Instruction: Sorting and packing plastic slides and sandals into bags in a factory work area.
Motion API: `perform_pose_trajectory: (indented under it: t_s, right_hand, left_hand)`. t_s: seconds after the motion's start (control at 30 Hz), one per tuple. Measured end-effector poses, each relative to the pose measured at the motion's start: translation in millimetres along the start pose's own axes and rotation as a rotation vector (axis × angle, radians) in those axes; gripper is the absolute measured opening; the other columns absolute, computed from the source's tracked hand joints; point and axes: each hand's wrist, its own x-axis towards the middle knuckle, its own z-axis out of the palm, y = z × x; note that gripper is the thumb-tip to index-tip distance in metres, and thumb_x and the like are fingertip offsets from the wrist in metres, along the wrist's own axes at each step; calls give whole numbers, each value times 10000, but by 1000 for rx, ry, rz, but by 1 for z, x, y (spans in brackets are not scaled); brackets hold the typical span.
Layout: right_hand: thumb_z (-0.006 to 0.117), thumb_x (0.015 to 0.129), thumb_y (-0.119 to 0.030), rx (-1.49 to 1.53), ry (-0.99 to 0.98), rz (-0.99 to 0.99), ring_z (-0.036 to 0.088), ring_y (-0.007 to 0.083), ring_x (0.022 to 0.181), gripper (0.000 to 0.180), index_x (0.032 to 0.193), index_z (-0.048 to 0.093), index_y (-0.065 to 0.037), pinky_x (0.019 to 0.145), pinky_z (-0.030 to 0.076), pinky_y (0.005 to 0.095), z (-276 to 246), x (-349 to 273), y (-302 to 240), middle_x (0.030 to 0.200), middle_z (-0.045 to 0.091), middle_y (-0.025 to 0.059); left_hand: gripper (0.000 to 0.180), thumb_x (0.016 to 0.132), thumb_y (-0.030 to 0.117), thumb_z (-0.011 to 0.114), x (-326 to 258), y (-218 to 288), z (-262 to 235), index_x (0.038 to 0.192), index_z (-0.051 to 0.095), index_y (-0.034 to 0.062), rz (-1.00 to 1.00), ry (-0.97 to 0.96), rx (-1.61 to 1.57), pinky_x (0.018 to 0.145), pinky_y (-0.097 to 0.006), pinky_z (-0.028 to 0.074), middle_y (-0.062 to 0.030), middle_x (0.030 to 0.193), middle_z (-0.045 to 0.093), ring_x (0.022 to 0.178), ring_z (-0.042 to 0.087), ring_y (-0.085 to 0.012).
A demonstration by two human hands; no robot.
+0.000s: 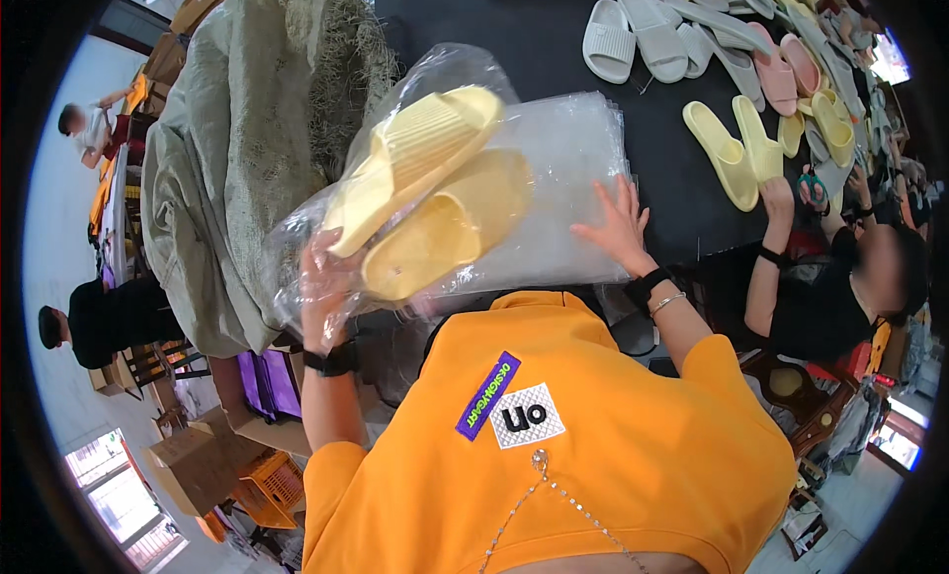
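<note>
My left hand [329, 275] is closed on a pair of pale yellow slippers [415, 154] inside a clear plastic bag [457, 65]. The two slippers lie one beside the other at a slant, raised toward me at the left of the work spot. Flat under and beside them lies a stack of clear plastic bags [568, 208]. On that stack's right part rests my right hand [617, 225], fingers spread, holding nothing.
A grey-green woven sack [232, 149] is heaped at the left of the dark table [657, 134]. Yellow slippers [727, 159] and grey slippers [652, 40] lie to the right. A co-worker's hand [777, 195] touches the yellow ones. Cardboard boxes [198, 460] stand at lower left.
</note>
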Motion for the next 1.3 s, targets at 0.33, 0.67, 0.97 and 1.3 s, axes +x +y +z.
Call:
perform_pose_trajectory:
  t_s: [0.33,0.67,0.97,1.3]
  right_hand:
    - [680,654,-529,-115,50,-51,-8,341,1359,856,1361,349,-178,975,-22,668,15,-20,-8,1469,82,160]
    - [687,631,-548,-111,152,-574,104,326,1351,873,1360,340,-217,991,8,652,53,-47,2,1454,148,164]
    - [650,638,-602,-63,-13,-477,76,359,1351,853,1336,380,-194,978,-67,651,49,-40,-9,1453,125,195]
    - [629,716,-181,28,-278,-900,386,250,1206,467,1169,515,-193,998,287,459,65,-39,-16,1283,437,72]
  left_hand:
    - [883,754,-16,599,41,-88,76,1396,-3,61,-153,0,92,771,-310,505,-165,1092,523,911,564,-214]
    - [371,831,3,469,65,-19,-9,1201,448,-14,-44,63,432,635,-253,455,-93,920,592,739,557,-137]
    - [524,803,-30,543,37,4,23,1252,289,61,-157,1,-46,732,-328,501,-141,1091,487,858,593,-199]
    - [392,822,86,540,12,-50,17,1208,483,58,-463,-339,99,699,-289,475,-106,1028,583,829,594,-178]
